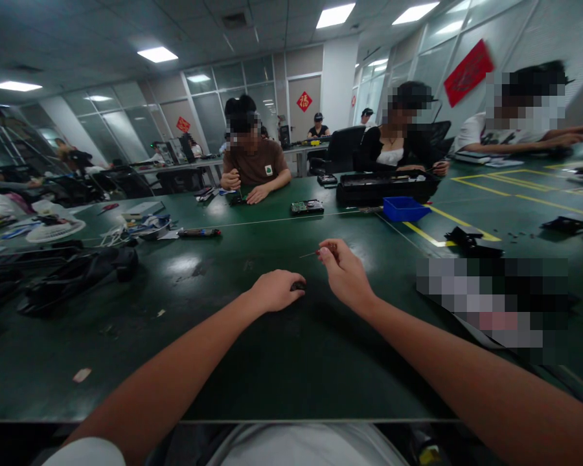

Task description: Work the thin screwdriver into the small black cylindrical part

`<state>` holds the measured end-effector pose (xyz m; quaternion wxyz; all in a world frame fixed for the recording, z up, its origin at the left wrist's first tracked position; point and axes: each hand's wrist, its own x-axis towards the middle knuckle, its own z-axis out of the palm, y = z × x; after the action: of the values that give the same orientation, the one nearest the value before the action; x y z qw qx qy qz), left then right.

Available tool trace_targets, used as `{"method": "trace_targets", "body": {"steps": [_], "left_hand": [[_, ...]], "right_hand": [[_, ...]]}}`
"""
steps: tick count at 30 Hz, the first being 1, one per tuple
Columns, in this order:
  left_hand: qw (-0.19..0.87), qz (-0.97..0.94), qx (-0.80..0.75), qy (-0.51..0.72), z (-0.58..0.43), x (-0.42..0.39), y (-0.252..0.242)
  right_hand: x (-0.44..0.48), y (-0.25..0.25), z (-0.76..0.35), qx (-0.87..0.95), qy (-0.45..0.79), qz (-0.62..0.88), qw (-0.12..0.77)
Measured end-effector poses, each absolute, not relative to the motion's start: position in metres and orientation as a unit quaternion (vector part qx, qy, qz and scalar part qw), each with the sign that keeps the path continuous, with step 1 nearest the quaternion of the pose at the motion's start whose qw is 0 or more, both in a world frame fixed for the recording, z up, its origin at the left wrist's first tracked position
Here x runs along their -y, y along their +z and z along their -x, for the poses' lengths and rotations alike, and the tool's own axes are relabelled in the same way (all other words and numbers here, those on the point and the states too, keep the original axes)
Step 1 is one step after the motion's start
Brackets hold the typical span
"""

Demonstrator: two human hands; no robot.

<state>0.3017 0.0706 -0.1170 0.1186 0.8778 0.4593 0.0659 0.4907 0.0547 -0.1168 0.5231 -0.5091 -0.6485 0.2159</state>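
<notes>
My left hand [276, 290] rests on the green table [252, 362], fingers curled over a small dark object [298, 285] that is mostly hidden. Just to its right, my right hand [344, 272] is raised a little, fingers pinched round a thin screwdriver [315, 252] whose slim shaft points left. What the small dark object is cannot be made out.
A blue bin [402, 208] and a black case [383, 188] stand at the far centre-right. A hard drive [307, 207] lies mid-table. Black bags [78, 272] and cables lie on the left. Co-workers sit across the table. Yellow tape lines [432, 236] run on the right.
</notes>
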Motion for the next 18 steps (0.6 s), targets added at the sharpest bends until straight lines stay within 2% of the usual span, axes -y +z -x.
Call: {"method": "trace_targets", "body": {"steps": [5, 10, 14, 18], "left_hand": [[0.124, -0.873, -0.468, 0.057, -0.298, -0.080, -0.112], [0.292, -0.806, -0.495, 0.143, -0.277, -0.088, -0.101], [0.422, -0.655, -0.554, 0.294, -0.245, -0.094, -0.090], [0.532, -0.456, -0.542, 0.463, -0.197, -0.097, -0.080]], "right_hand": [[-0.057, -0.120, -0.491, 0.650, 0.212, 0.498, 0.533], [-0.057, -0.121, -0.492, 0.654, 0.216, 0.489, 0.536], [-0.058, -0.121, -0.492, 0.656, 0.226, 0.491, 0.527], [-0.059, -0.123, -0.492, 0.654, 0.232, 0.490, 0.527]]}}
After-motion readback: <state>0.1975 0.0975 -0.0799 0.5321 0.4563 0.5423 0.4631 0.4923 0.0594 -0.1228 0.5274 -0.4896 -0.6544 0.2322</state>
